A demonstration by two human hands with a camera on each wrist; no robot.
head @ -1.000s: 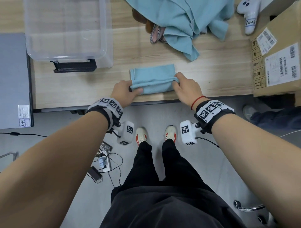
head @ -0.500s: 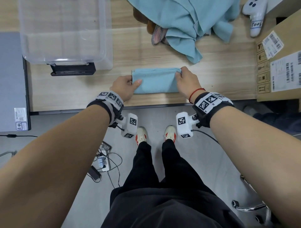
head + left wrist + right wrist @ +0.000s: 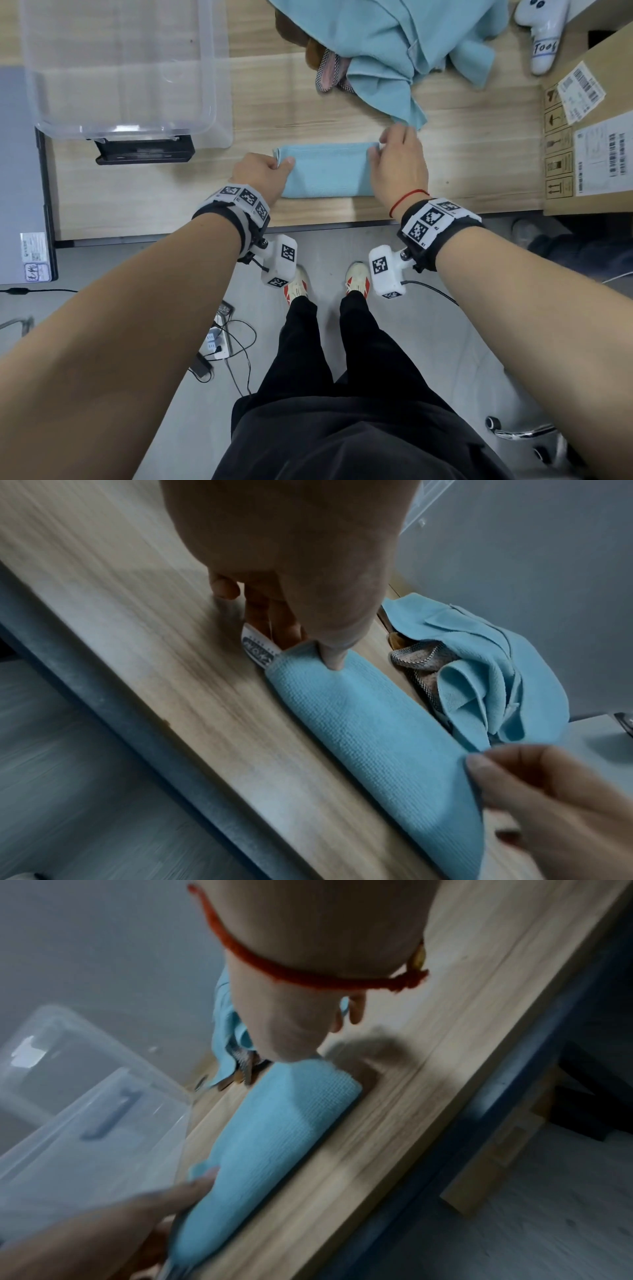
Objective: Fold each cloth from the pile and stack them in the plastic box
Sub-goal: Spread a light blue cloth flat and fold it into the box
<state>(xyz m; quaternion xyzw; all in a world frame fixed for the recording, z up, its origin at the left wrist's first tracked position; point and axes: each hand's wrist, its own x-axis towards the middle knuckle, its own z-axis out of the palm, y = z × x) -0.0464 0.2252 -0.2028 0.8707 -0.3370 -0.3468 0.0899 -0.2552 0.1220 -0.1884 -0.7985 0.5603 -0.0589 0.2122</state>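
Head view: folded blue cloth (image 3: 327, 171) flat on wooden table (image 3: 144, 195), right of plastic box (image 3: 120, 68), just below cloth pile (image 3: 387, 51). Left hand (image 3: 263, 173) pinching cloth's left end, thumb on top; right hand (image 3: 399, 168) pinching far right corner.

Folded cloth (image 3: 327, 171) on table (image 3: 137, 202); box (image 3: 116, 65) behind-left, pile (image 3: 394, 51) seemingly behind-right.
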